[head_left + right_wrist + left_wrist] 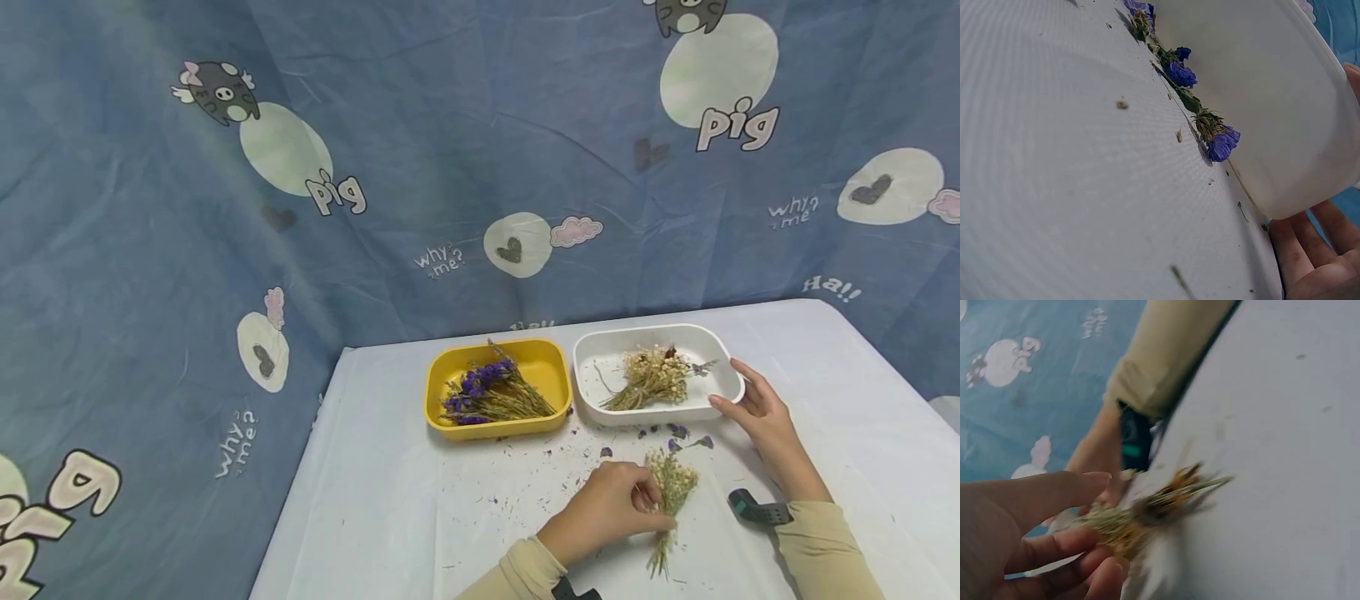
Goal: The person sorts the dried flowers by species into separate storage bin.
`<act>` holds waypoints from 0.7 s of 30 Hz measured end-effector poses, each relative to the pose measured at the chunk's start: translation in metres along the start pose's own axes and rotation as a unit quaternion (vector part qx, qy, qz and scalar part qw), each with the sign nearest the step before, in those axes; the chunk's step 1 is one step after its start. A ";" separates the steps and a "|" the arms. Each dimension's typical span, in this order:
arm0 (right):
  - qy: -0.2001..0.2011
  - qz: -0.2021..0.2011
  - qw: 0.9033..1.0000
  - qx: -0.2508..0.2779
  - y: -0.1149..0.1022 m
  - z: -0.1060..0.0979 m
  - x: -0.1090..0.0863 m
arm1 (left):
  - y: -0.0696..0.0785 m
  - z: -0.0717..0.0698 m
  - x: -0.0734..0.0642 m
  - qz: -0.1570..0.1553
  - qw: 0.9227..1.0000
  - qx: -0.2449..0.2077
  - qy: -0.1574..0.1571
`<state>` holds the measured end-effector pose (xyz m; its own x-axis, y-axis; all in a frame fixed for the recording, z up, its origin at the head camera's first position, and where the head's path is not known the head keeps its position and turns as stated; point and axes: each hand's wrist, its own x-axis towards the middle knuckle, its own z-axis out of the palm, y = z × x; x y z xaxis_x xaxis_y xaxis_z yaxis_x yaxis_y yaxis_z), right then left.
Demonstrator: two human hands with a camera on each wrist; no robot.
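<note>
A small bunch of pale dried flowers (672, 483) lies on the white table, its stems toward the near edge. My left hand (617, 505) is over its stems, thumb and fingertips close to the bunch (1147, 509) but parted in the left wrist view. My right hand (761, 417) grips the right end of a white tray (592, 340), with the thumb at its near rim and the fingers around the end. Inside that tray is a larger bunch of cream dried flowers (651, 377). The right wrist view shows the tray's outer wall (1260, 94) and my fingers (1319, 250) at its corner.
A yellow tray (557, 375) to the left of the white one holds purple dried flowers (483, 387). Loose purple blossoms (1222, 142) lie along the white tray's near side. Plant crumbs dot the table (375, 467). A blue printed cloth (450, 125) hangs behind.
</note>
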<state>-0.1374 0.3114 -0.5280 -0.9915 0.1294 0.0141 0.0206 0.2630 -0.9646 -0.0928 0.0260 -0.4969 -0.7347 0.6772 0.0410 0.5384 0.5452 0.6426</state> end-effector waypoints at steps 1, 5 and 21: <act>-0.001 0.000 1.000 0.000 0.000 0.000 0.000 | 0.001 0.004 0.000 0.002 1.000 0.016 0.004; -0.002 0.000 1.000 -0.001 0.000 0.000 0.001 | 0.005 0.015 -0.001 -0.001 0.998 0.060 0.024; 0.001 0.000 1.000 -0.006 -0.002 0.000 0.001 | 0.010 0.016 -0.003 -0.041 0.999 0.018 0.023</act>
<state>-0.1387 0.3108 -0.5259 -0.9911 0.1320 0.0142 0.0229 0.2753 -0.9611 -0.0787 0.0380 -0.5027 -0.7953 0.6057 0.0247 0.4884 0.6160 0.6180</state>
